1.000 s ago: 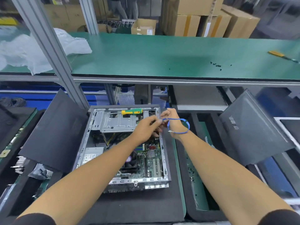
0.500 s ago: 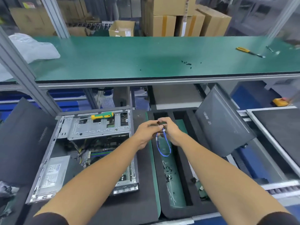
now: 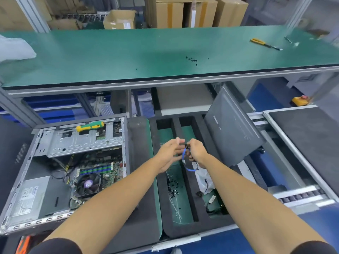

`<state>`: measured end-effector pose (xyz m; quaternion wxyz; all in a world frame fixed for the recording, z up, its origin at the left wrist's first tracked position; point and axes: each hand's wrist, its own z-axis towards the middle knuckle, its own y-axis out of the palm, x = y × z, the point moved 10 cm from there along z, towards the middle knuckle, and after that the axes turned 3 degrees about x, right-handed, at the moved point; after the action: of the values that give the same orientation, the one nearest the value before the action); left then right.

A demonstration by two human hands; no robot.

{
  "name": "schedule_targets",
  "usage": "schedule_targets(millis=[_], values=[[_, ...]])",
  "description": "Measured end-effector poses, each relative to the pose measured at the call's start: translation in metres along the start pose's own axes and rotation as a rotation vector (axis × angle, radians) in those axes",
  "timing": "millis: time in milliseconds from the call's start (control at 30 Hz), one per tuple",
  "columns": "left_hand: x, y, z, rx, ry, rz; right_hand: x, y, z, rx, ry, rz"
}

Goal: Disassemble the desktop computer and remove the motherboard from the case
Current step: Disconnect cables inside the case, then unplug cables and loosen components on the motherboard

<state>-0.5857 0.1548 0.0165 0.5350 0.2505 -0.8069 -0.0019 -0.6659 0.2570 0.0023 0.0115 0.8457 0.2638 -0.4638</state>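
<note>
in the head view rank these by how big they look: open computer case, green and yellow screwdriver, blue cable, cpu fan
1. open computer case
2. cpu fan
3. green and yellow screwdriver and blue cable: look alike in size; the cable is looped and partly hidden by the hands, so unranked.

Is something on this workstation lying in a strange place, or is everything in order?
Two things stand out. A green and yellow screwdriver lies on the drive cage inside the open computer case, where it could slip down onto the motherboard. Small black screws also lie scattered loose on the green shelf above.
</note>
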Motion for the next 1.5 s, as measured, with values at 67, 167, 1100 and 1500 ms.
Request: schedule_targets(millis=[67, 167, 1100, 1500], values=[[-0.009, 0.017, 0.002, -0.056, -0.002, 0.020, -0.001, -0.021, 0.010, 0.083, -0.089, -0.140], [-0.018, 0.034, 0.008, -0.063, 0.066, 0.238, 0.005, -0.038, 0.017, 0.112, -0.188, -0.272], [-0.130, 0.079, 0.002, -0.150, -0.090, 1.113, 0.101, -0.087, 0.010, 0.082, 0.076, -0.860], [0.047, -0.014, -0.027, 0.133, 0.588, 1.879, -0.021, 0.059, -0.005, 0.072, -0.288, -0.884]])
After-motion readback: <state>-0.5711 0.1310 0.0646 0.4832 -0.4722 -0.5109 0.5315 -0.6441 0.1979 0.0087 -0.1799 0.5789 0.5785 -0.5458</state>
